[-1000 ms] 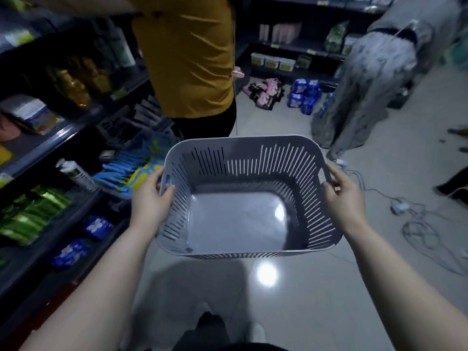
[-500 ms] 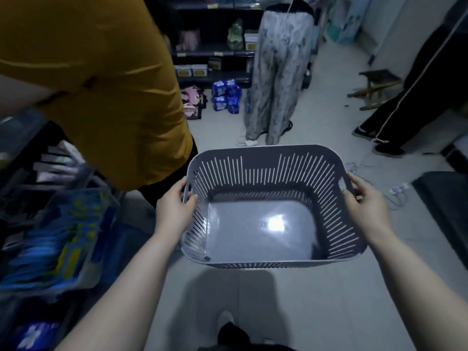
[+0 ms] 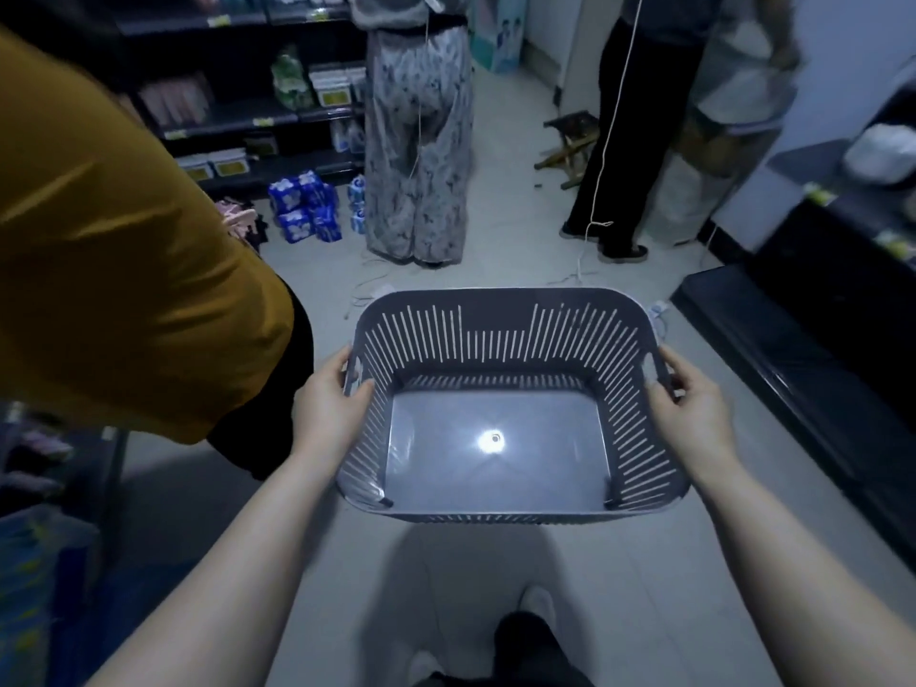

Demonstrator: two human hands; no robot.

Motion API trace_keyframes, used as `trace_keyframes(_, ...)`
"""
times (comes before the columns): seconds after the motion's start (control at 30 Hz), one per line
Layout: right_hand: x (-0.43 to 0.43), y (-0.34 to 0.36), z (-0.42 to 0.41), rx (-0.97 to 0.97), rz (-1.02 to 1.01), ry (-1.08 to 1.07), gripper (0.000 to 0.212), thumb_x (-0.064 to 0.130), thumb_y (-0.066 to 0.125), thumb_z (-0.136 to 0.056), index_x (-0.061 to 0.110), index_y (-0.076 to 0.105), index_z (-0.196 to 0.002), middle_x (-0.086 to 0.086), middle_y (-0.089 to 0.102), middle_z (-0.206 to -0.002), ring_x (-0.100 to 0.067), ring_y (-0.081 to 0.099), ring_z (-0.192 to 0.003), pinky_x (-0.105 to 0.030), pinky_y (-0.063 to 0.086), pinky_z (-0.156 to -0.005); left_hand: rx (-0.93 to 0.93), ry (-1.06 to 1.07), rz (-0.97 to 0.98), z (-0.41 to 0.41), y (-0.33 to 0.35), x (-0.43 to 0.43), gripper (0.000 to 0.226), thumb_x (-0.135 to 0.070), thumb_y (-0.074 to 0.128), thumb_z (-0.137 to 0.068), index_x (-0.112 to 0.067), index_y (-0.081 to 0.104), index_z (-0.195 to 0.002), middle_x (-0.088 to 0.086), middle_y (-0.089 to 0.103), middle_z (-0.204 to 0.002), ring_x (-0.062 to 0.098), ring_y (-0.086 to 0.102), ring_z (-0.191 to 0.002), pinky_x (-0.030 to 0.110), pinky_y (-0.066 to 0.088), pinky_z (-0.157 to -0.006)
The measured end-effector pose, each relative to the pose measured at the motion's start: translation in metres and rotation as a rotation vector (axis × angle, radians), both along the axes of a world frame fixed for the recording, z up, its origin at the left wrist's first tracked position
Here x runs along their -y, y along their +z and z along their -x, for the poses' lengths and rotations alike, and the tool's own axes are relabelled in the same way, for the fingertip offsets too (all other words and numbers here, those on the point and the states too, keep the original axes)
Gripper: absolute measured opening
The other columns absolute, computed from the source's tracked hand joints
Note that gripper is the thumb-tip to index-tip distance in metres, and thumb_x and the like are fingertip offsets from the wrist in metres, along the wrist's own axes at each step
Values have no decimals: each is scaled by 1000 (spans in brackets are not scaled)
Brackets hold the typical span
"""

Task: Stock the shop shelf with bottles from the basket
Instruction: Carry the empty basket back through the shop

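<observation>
Basket (image 3: 495, 319): grey plastic, slotted walls, held in the air at about waist height over the pale tiled floor (image 3: 520, 260), in the middle of the aisle. Mouth faces up, basket roughly level. The whole smooth bottom panel is in view, with one bright light spot reflected near its centre.

Left hand (image 3: 329, 404): grasps the left side handle, thumb lying inside the wall, fingers wrapped round the outside of the rim.

Right hand (image 3: 691, 409): grasps the right side handle in the same way, thumb inside, fingers curled over the handle edge. Both forearms reach forward from the bottom of the view.

Surroundings:
- Person in a yellow shirt (image 3: 124, 265), close on the left, just beside the left hand; not touching the basket.
- Person in patterned trousers (image 3: 421, 141) stands beyond the basket, facing the dark shelf (image 3: 238, 121) at the back left, which carries boxes and packets.
- Blue packs (image 3: 305, 205) stacked on the floor at the foot of that shelf.
- Person in dark trousers (image 3: 639, 116) at the back right, a small wooden stool (image 3: 570, 141) just beside.
- Low dark shelving (image 3: 793, 349) along the right edge.
- White cables (image 3: 369, 290) lie on the floor beyond the basket's far rim.
</observation>
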State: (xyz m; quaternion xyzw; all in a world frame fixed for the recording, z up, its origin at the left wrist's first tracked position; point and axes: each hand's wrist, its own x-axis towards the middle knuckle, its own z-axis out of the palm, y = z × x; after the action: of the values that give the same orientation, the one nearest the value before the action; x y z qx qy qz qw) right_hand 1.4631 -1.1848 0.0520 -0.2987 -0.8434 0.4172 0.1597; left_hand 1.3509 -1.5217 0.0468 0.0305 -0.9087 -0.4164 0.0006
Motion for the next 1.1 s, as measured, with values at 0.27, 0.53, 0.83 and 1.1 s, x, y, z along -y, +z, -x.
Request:
trace_keyframes(0.27,-39,6,26,13,14,16,46,15,54,-91,29,53,-136,-5,70,-112,-26,67,-95,-44,53,-89,6,33,-8,32,0,-39,53,-24,65,-87,-19,51,-137,3,63,-127,21,60,-116,39,48,-98)
trace_keyframes(0.53,-84,6,64,19,5,84,46,16,54,-91,28,54,-135,-3,70,-109,-23,66,-95,-30,49,-82,10,84,-19,46,3,-74,51,-26,63,-86,-23,53,-136,1,68,-118,21,66,-104,43,52,-92)
trace_keyframes(0.83,-113,12,97,-5,12,135,45,16,57,-90,24,55,-134,-1,67,-120,-19,64,-107,-37,50,-95,-13,138,-6,62,9,-99,50,-30,60,-89,-22,50,-137,2,67,-121,21,66,-103,44,54,-89)
trace_keyframes(1.1,-112,15,145,3,23,133,43,16,56,-92,22,54,-135,10,60,-110,-12,59,-105,-27,45,-91,-23,133,38,113,13,-100,50,-27,60,-90,-19,51,-138,4,65,-124,21,64,-109,40,51,-93)
